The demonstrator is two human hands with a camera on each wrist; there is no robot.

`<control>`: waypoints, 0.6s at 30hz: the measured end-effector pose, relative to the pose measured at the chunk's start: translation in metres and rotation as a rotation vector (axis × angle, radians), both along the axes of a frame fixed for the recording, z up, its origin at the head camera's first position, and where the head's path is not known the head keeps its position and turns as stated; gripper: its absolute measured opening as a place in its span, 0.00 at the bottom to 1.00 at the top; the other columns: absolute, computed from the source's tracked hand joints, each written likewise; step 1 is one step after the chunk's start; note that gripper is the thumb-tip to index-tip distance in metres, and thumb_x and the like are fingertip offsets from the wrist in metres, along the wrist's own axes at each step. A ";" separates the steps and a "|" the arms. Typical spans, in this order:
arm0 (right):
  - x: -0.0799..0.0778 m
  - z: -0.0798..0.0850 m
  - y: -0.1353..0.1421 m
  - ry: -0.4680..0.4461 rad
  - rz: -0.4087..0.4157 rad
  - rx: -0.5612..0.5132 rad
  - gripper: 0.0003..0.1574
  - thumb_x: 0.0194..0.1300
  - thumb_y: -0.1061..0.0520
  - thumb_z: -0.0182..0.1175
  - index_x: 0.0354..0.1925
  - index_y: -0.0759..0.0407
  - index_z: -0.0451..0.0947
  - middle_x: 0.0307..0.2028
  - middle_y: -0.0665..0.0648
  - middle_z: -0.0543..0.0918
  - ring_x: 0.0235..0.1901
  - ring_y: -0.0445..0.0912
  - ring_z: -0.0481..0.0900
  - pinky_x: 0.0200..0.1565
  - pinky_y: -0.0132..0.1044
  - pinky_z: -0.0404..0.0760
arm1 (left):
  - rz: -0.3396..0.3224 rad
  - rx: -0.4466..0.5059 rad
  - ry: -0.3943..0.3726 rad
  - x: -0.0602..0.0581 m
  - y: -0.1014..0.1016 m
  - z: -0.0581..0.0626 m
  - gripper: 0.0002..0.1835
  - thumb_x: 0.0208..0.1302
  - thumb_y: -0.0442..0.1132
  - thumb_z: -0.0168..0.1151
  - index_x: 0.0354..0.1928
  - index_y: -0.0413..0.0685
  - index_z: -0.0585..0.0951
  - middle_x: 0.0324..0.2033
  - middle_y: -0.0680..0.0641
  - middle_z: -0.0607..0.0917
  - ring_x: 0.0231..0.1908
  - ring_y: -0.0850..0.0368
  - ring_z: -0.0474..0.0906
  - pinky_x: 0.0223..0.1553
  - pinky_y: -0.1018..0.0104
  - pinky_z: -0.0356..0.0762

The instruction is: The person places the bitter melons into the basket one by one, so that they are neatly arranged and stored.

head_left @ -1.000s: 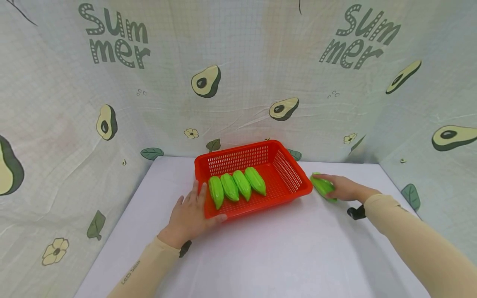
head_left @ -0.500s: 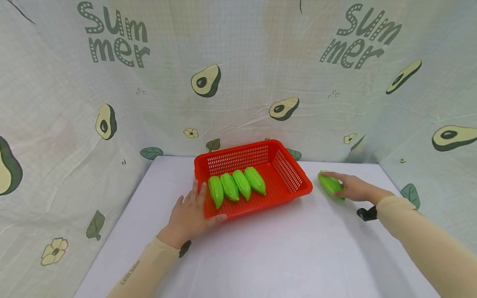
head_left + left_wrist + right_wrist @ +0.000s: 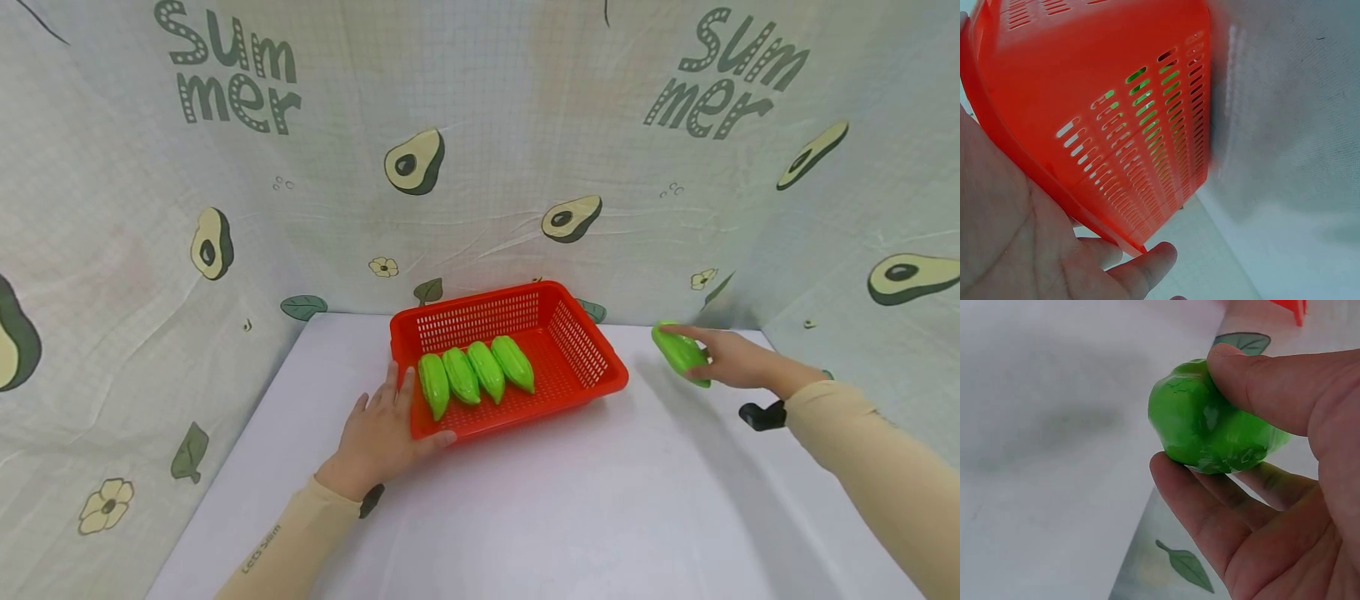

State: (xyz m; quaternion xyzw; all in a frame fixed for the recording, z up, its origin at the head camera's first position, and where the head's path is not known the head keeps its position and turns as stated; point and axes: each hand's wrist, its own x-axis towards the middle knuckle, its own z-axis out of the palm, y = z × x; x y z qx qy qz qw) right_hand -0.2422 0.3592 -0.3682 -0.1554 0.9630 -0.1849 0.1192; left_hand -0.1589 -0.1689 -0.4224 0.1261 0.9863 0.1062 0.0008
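In the head view my right hand (image 3: 738, 358) holds a green star fruit (image 3: 682, 354) above the table, right of the basket. The right wrist view shows the thumb on one side of this glossy, ridged fruit (image 3: 1204, 422) and the fingers on the other. A red plastic basket (image 3: 577, 400) with slotted walls stands mid-table. Several similar green star fruits (image 3: 487, 371) lie side by side in its left part. My left hand (image 3: 378, 446) rests with spread fingers at the basket's left front corner. From the left wrist, palm and fingers (image 3: 1147, 269) show along the red rim.
A white table (image 3: 540, 508) carries the basket. Behind it and at both sides hangs a pale cloth (image 3: 480, 100) printed with avocados, leaves and lettering. A black wrist strap piece (image 3: 761, 415) hangs under the right wrist.
My right hand has moved right and lifted the star fruit off the table. The left hand, the basket and the fruits inside it have stayed in place.
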 end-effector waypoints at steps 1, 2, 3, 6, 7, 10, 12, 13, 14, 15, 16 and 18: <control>0.000 0.004 -0.001 0.005 0.002 0.002 0.49 0.62 0.61 0.69 0.76 0.50 0.58 0.55 0.68 0.74 0.42 0.56 0.77 0.33 0.40 0.80 | -0.001 0.003 -0.002 0.000 0.000 0.000 0.67 0.51 0.86 0.43 0.78 0.38 0.49 0.76 0.32 0.48 0.72 0.34 0.55 0.66 0.32 0.55; -0.001 0.009 -0.002 0.013 0.007 0.002 0.49 0.62 0.62 0.69 0.76 0.50 0.58 0.54 0.68 0.75 0.42 0.56 0.78 0.33 0.40 0.79 | -0.001 0.003 -0.003 0.000 0.000 0.000 0.67 0.51 0.86 0.43 0.78 0.38 0.49 0.76 0.32 0.48 0.72 0.34 0.54 0.66 0.32 0.55; -0.002 0.013 -0.004 0.016 0.005 0.007 0.49 0.62 0.62 0.69 0.76 0.49 0.58 0.53 0.68 0.76 0.41 0.56 0.78 0.32 0.40 0.79 | -0.001 0.005 0.001 0.000 0.000 0.000 0.67 0.51 0.86 0.44 0.78 0.38 0.50 0.76 0.32 0.49 0.72 0.34 0.55 0.66 0.32 0.55; -0.007 0.025 -0.012 0.030 0.006 0.018 0.49 0.62 0.62 0.69 0.76 0.47 0.59 0.52 0.67 0.76 0.40 0.55 0.76 0.30 0.40 0.77 | -0.003 0.010 0.004 0.000 0.000 0.000 0.67 0.51 0.86 0.44 0.78 0.38 0.50 0.76 0.31 0.49 0.71 0.34 0.55 0.65 0.32 0.55; -0.009 0.030 -0.015 0.036 0.009 0.018 0.49 0.62 0.63 0.68 0.76 0.47 0.59 0.52 0.67 0.76 0.39 0.55 0.75 0.30 0.40 0.77 | -0.002 0.005 0.004 0.000 0.000 -0.001 0.68 0.50 0.86 0.43 0.78 0.39 0.50 0.76 0.32 0.48 0.72 0.34 0.54 0.66 0.32 0.55; -0.015 0.042 -0.026 0.057 0.028 0.019 0.49 0.62 0.64 0.68 0.75 0.47 0.60 0.56 0.68 0.74 0.42 0.57 0.75 0.32 0.41 0.79 | -0.001 0.004 0.002 -0.001 -0.001 -0.003 0.67 0.51 0.86 0.42 0.78 0.39 0.49 0.76 0.32 0.48 0.72 0.34 0.54 0.65 0.32 0.55; -0.018 0.051 -0.036 0.060 0.047 0.017 0.48 0.62 0.65 0.67 0.75 0.47 0.61 0.57 0.68 0.74 0.43 0.58 0.75 0.34 0.42 0.81 | -0.002 0.005 0.006 -0.001 -0.001 -0.003 0.67 0.51 0.86 0.42 0.78 0.38 0.50 0.76 0.32 0.49 0.71 0.34 0.55 0.65 0.32 0.56; -0.020 0.055 -0.041 0.063 0.056 0.017 0.48 0.62 0.65 0.67 0.75 0.47 0.61 0.57 0.68 0.74 0.44 0.59 0.76 0.34 0.43 0.82 | -0.004 0.009 0.009 0.000 -0.001 -0.003 0.67 0.51 0.86 0.42 0.78 0.38 0.51 0.76 0.31 0.49 0.71 0.34 0.55 0.65 0.31 0.56; -0.022 0.059 -0.047 0.061 0.061 0.016 0.48 0.62 0.65 0.67 0.75 0.47 0.61 0.58 0.68 0.73 0.45 0.59 0.76 0.35 0.43 0.82 | -0.006 0.014 0.011 0.000 0.000 -0.001 0.67 0.51 0.85 0.43 0.77 0.37 0.51 0.75 0.31 0.50 0.71 0.33 0.55 0.65 0.31 0.56; -0.023 0.063 -0.053 0.060 0.068 0.020 0.48 0.62 0.65 0.67 0.75 0.46 0.61 0.58 0.68 0.73 0.45 0.59 0.76 0.35 0.43 0.82 | -0.008 0.018 0.012 0.001 0.001 0.000 0.67 0.52 0.85 0.44 0.77 0.36 0.52 0.75 0.30 0.50 0.71 0.32 0.55 0.65 0.30 0.56; -0.025 0.067 -0.059 0.058 0.075 0.022 0.48 0.62 0.65 0.67 0.75 0.46 0.60 0.58 0.68 0.73 0.46 0.59 0.76 0.35 0.43 0.82 | -0.008 0.017 0.012 0.002 0.001 0.001 0.67 0.52 0.85 0.44 0.77 0.36 0.52 0.75 0.30 0.50 0.71 0.32 0.56 0.65 0.30 0.56; -0.028 0.074 -0.073 0.046 0.086 0.022 0.48 0.63 0.64 0.67 0.76 0.44 0.60 0.59 0.67 0.73 0.46 0.59 0.77 0.36 0.43 0.82 | -0.007 0.014 0.011 0.003 0.001 0.003 0.67 0.51 0.85 0.44 0.77 0.36 0.52 0.75 0.30 0.51 0.71 0.33 0.56 0.65 0.31 0.56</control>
